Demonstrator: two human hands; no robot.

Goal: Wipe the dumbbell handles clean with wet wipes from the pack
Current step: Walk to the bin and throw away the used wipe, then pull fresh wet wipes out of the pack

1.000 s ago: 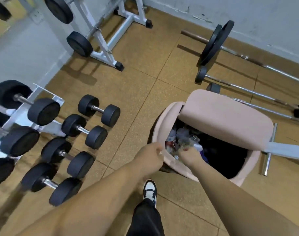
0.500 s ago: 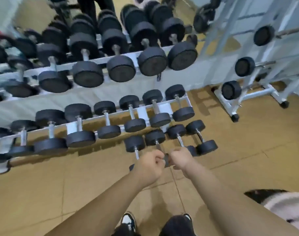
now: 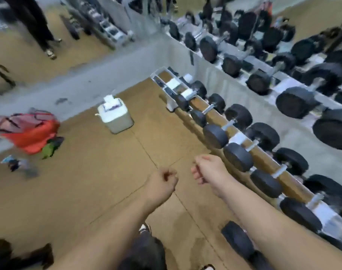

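The frame is motion-blurred. My left hand (image 3: 163, 182) and my right hand (image 3: 206, 168) are held out side by side over the brown floor, both with fingers curled and nothing visible in them. A white box (image 3: 117, 115) stands on the floor ahead, with the wet wipes pack (image 3: 110, 104) on its lid and a white wipe sticking up from it. Several black dumbbells (image 3: 238, 156) with metal handles lie on the low rack (image 3: 263, 160) to the right of my hands. One more dumbbell (image 3: 237, 240) lies on the floor by my right forearm.
A higher shelf (image 3: 294, 82) with bigger dumbbells runs along the right. A red bag (image 3: 32, 131) and small items lie on the floor at left by the grey wall (image 3: 88, 82). A person's legs (image 3: 35, 26) stand far left. My shoe (image 3: 144, 228) shows below.
The view has swung left from the pink bin, past the dumbbell rack, to the white box and wipes pack. Both hands left the bin and stay curled in front of me.
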